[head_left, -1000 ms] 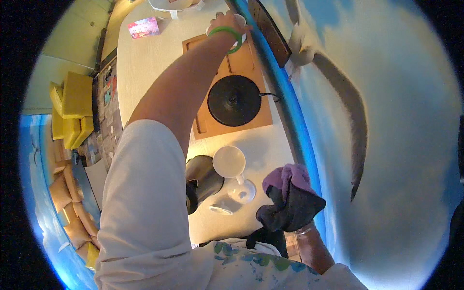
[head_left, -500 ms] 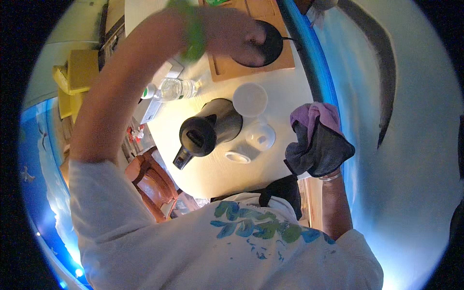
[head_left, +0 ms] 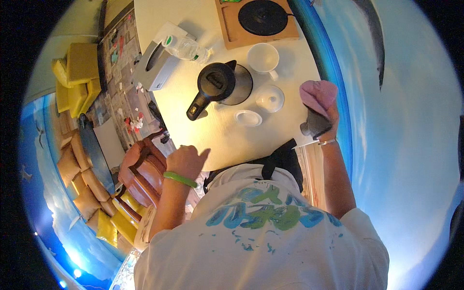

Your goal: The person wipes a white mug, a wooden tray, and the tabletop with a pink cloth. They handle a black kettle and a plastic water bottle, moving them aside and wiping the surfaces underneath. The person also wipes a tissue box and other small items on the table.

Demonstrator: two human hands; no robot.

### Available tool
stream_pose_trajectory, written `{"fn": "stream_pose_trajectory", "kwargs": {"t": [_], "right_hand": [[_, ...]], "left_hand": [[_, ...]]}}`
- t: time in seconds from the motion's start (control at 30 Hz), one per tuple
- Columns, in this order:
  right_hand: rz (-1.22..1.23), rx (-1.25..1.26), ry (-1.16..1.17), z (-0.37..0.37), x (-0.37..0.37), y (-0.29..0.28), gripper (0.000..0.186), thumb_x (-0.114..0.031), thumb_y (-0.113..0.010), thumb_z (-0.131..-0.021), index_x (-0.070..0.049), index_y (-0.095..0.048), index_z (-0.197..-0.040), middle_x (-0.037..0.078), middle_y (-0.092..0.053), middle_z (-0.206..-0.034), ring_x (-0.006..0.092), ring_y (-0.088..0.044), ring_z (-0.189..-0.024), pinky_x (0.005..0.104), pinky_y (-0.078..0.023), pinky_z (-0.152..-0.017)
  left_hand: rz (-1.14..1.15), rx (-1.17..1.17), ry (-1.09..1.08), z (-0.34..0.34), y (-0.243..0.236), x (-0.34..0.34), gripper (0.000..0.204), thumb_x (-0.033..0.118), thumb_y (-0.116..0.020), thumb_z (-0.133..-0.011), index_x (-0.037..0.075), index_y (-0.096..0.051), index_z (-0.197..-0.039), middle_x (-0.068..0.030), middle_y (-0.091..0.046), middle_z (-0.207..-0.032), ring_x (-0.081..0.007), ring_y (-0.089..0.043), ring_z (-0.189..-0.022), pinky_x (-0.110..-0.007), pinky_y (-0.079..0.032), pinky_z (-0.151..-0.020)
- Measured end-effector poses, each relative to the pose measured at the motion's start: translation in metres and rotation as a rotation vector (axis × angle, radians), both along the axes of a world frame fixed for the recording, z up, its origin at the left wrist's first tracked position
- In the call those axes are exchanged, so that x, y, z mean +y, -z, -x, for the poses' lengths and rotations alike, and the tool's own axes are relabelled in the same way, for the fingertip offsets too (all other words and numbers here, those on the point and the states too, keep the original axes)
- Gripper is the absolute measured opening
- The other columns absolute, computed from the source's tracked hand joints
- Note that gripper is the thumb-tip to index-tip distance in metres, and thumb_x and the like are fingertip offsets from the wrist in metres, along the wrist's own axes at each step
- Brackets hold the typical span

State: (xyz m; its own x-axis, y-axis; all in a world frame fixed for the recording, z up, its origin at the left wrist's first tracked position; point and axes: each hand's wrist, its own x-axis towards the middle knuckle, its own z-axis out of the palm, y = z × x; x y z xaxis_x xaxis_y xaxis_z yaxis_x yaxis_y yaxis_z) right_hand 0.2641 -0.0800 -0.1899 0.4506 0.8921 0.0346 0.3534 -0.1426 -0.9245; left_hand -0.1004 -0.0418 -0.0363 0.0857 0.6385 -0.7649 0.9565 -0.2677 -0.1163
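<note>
My left hand (head_left: 185,162), wearing a green bangle, is low beside the table's near left edge. Its fingers are loosely curled with one digit standing apart, and nothing shows in it. At the right edge my right hand (head_left: 332,123) is closed on a pink-and-grey cloth (head_left: 319,96). Between the hands, a black-and-steel electric kettle (head_left: 216,82) stands on the table with its handle toward me. Right of it are a white mug (head_left: 263,58), a white rounded piece (head_left: 270,99) and a small white ring-like piece (head_left: 248,118).
A black round heating base (head_left: 263,18) rests on a wooden tray (head_left: 232,36) at the far end. A clear bottle (head_left: 187,49) lies near a grey tissue box (head_left: 157,67). A brown chair (head_left: 142,164) stands left of the pale table (head_left: 232,142); a painted wall (head_left: 382,145) borders the right.
My left hand has left the heating base and come back to the near left side. The cloth in my right hand has shifted upward and is more bunched. The view has tilted.
</note>
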Motion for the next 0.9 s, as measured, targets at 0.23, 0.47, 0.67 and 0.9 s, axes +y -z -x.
{"fn": "stream_pose_trajectory", "kwargs": {"t": [0.23,0.47,0.67,0.9], "right_hand": [[0.264,-0.425,0.076,0.028,-0.018,0.007,0.048,-0.037,-0.061,-0.091,0.005,-0.052,-0.113,0.029,-0.059,-0.109,0.0486,-0.057,-0.101,0.0503,-0.047,-0.086],[0.272,-0.331,0.019,0.047,-0.026,-0.018,0.045,-0.034,-0.063,-0.089,0.003,-0.053,-0.114,0.028,-0.059,-0.110,0.0476,-0.055,-0.104,0.0505,-0.045,-0.090],[0.320,-0.287,-0.103,0.049,-0.029,-0.017,0.052,-0.028,-0.068,-0.085,0.003,-0.049,-0.123,0.028,-0.053,-0.123,0.0469,-0.051,-0.114,0.0482,-0.043,-0.099],[0.153,-0.518,-0.132,0.062,-0.034,-0.026,0.067,-0.027,-0.073,-0.080,0.001,-0.044,-0.134,0.023,-0.048,-0.134,0.0420,-0.045,-0.124,0.0469,-0.037,-0.106]], "left_hand": [[0.027,-0.271,-0.024,0.028,0.026,-0.001,0.056,0.051,-0.053,-0.092,-0.003,-0.069,-0.094,-0.0240,-0.069,-0.093,-0.0398,-0.067,-0.091,-0.048,-0.053,-0.082],[-0.700,-0.928,0.477,-0.062,0.104,-0.019,0.055,0.010,-0.054,-0.085,0.003,-0.045,-0.139,-0.0214,-0.049,-0.138,-0.0361,-0.050,-0.124,-0.043,-0.043,-0.105],[-0.553,-0.707,0.375,-0.080,0.133,-0.005,0.044,0.009,-0.053,-0.085,0.003,-0.051,-0.128,-0.0159,-0.057,-0.121,-0.0319,-0.059,-0.109,-0.043,-0.049,-0.093],[-0.459,-0.898,0.209,-0.071,0.151,-0.007,0.033,0.002,-0.056,-0.083,0.002,-0.055,-0.116,-0.0180,-0.061,-0.107,-0.0344,-0.063,-0.098,-0.040,-0.055,-0.076]]}}
